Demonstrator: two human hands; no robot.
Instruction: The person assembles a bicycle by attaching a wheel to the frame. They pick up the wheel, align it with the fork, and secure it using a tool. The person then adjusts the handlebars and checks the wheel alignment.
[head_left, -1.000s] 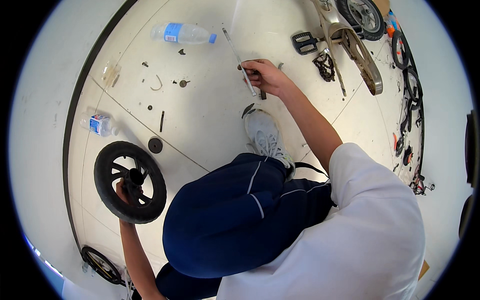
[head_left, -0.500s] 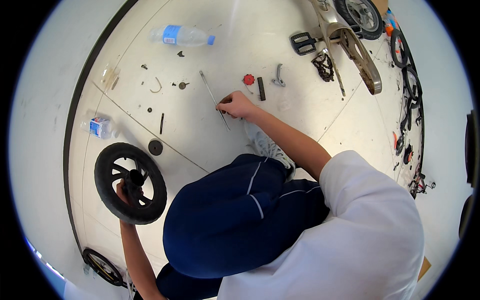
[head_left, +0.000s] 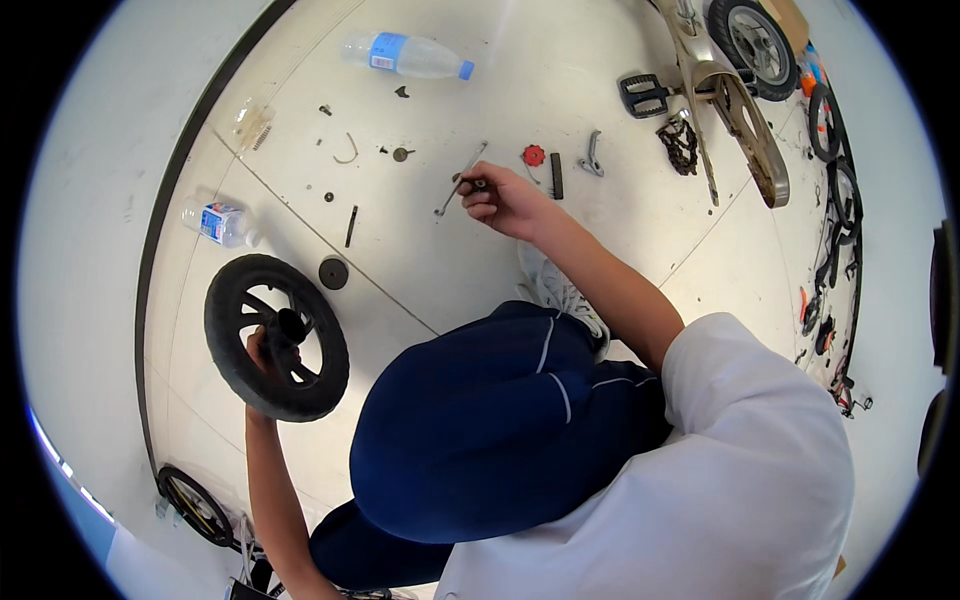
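Head view: left hand (head_left: pixel 259 352) grips the black wheel (head_left: pixel 291 326) from beneath, fingers curled and partly hidden, wheel left of the blue-clad knee (head_left: pixel 430 430); right hand (head_left: pixel 507 203) pinches a thin metal rod (head_left: pixel 449 198) between closed thumb and fingertips, rod left of a red toothed disc (head_left: pixel 533 155) lying on the pale floor (head_left: pixel 400 250)

left grip (head_left: pixel 257 350): on black wheel (head_left: pixel 291 326); right grip (head_left: pixel 506 202): metal rod (head_left: pixel 451 195)
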